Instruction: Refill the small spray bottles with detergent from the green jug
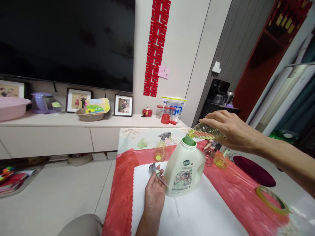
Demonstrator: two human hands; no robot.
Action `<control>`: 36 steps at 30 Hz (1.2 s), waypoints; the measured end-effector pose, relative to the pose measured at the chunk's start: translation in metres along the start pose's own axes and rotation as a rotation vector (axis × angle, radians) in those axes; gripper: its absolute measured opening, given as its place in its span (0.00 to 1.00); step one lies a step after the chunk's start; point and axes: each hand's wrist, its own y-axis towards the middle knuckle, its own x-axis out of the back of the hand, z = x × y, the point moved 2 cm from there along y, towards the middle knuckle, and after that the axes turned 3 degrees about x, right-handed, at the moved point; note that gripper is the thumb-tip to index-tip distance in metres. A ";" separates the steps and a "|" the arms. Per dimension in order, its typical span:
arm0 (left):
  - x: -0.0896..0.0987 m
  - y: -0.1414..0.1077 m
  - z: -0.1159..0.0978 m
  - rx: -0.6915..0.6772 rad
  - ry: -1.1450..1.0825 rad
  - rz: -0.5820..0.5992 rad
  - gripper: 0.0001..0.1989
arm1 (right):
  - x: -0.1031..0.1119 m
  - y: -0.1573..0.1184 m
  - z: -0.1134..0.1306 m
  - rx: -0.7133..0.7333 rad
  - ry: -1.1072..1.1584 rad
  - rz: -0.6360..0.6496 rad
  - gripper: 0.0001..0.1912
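- Grey plastic marks the spray head (153, 168) held in the left hand (154, 193), palm up, fingers curled around its collar, its thin tube slanting toward the jug.
- A white mat (209, 209) spreads beneath the hand, over a red table cover (125, 170); a roll of tape (283, 206) lies near the cover's right edge.
- The pale green jug (183, 170) stands upright on the mat, uncapped, its green spout (189, 141) on top.
- The right hand (233, 131) reaches in from the side, fingers wrapped around a ribbed clear bottle (205, 131) tipped nearly level, its neck at the spout; whether the two touch cannot be told.
- Behind and left of the jug stands a spray bottle (160, 150) with yellow liquid; a pinkish bottle (209, 155) and a second yellow one (222, 160) stand to the right.
- A dark red seat (254, 170) sits beside the table.
- Farther back, a white cabinet (108, 134) carries framed photographs, red-lidded jars (159, 112) and a pink basin (13, 108).
- On the wall, a television (66, 42) hangs beside a red paper-cut strip (155, 49).
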 end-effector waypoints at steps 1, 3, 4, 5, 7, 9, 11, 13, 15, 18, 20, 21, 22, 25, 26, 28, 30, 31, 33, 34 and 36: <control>0.000 0.000 0.000 -0.001 0.001 0.004 0.12 | -0.001 0.000 0.000 -0.003 -0.001 0.002 0.37; 0.001 0.001 0.000 -0.003 0.004 0.010 0.12 | -0.002 0.000 0.000 -0.005 -0.007 0.002 0.37; 0.002 0.001 0.000 -0.003 0.005 0.012 0.12 | -0.002 0.000 0.000 -0.003 -0.011 0.000 0.36; 0.002 0.002 0.000 -0.002 0.007 0.012 0.12 | -0.002 0.000 0.000 0.002 -0.015 -0.004 0.36; 0.003 0.002 0.000 0.000 0.011 0.013 0.12 | -0.002 0.001 0.001 0.013 -0.027 -0.013 0.35; 0.002 0.001 0.000 -0.001 0.012 0.013 0.13 | -0.001 0.001 0.001 0.017 -0.041 -0.019 0.34; 0.001 0.000 0.000 -0.001 0.010 0.015 0.14 | -0.001 0.003 0.002 0.011 -0.055 -0.022 0.32; 0.000 -0.002 -0.001 0.000 0.007 0.010 0.13 | 0.000 0.005 0.003 0.018 -0.069 -0.028 0.31; -0.001 -0.003 -0.001 0.004 0.005 0.002 0.13 | 0.001 0.006 0.003 0.036 -0.087 -0.020 0.32; -0.001 -0.002 -0.001 0.006 0.008 0.000 0.14 | 0.002 0.007 0.004 0.049 -0.114 0.007 0.36; 0.000 -0.001 -0.001 0.004 0.016 0.018 0.14 | 0.004 0.008 0.005 0.049 -0.123 0.014 0.36; 0.001 0.000 -0.001 0.001 0.021 0.029 0.14 | 0.004 0.008 0.005 0.052 -0.125 0.016 0.36; 0.002 0.001 -0.001 -0.002 0.026 0.042 0.14 | 0.004 0.008 0.005 0.056 -0.126 0.020 0.36; 0.004 0.002 0.000 -0.007 0.031 0.063 0.15 | 0.004 0.009 0.005 0.068 -0.132 0.026 0.36; 0.004 0.002 0.000 -0.008 0.029 0.062 0.15 | 0.004 0.010 0.006 0.070 -0.134 0.026 0.36; 0.004 0.001 0.000 -0.004 0.023 0.054 0.14 | 0.003 0.010 0.007 0.065 -0.132 0.024 0.35; 0.003 0.000 0.000 0.000 0.017 0.045 0.14 | 0.002 0.008 0.009 0.040 -0.106 0.029 0.34; 0.003 0.000 -0.001 0.001 0.015 0.042 0.14 | 0.000 0.007 0.010 0.017 -0.081 0.035 0.34; 0.003 0.000 -0.001 0.003 0.012 0.032 0.13 | -0.003 0.000 0.011 -0.045 -0.010 0.052 0.33; 0.004 0.001 -0.001 0.004 0.011 0.027 0.12 | -0.005 -0.005 0.012 -0.084 0.030 0.060 0.33; 0.004 0.002 -0.001 -0.003 0.012 0.029 0.11 | -0.009 -0.017 0.014 -0.170 0.124 0.049 0.32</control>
